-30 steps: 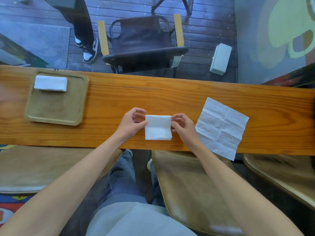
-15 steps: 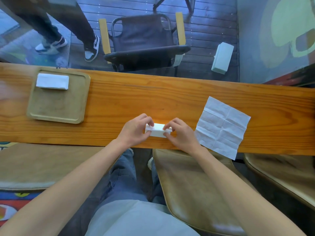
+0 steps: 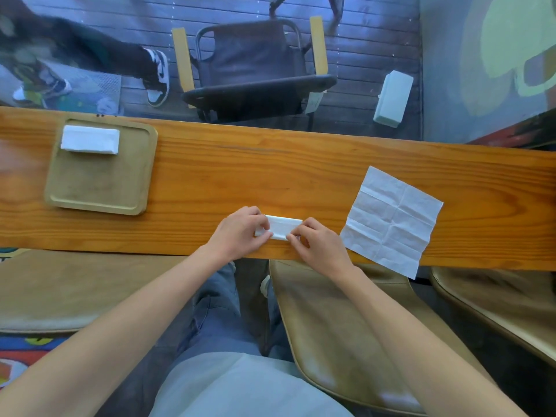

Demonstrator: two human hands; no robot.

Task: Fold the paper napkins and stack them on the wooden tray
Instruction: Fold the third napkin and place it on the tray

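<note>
A small folded white napkin [image 3: 282, 226] lies on the wooden table [image 3: 270, 176] near its front edge. My left hand [image 3: 240, 233] pinches its left end and my right hand [image 3: 319, 245] pinches its right end, fingers curled over the near edge. An unfolded creased napkin [image 3: 394, 218] lies flat to the right, one corner hanging over the table's front edge. The wooden tray [image 3: 99, 188] sits at the left with a folded napkin stack [image 3: 90, 139] in its far corner.
Tan cushioned seats [image 3: 346, 326] stand under the table's near side. Beyond the table are a dark chair [image 3: 255, 67], a white box [image 3: 392, 97] on the floor and a person's legs and sneakers [image 3: 156, 76] at the far left.
The napkin went from a square to a narrow strip as both hands folded its far half toward me. The person beyond the table stepped rightward.
</note>
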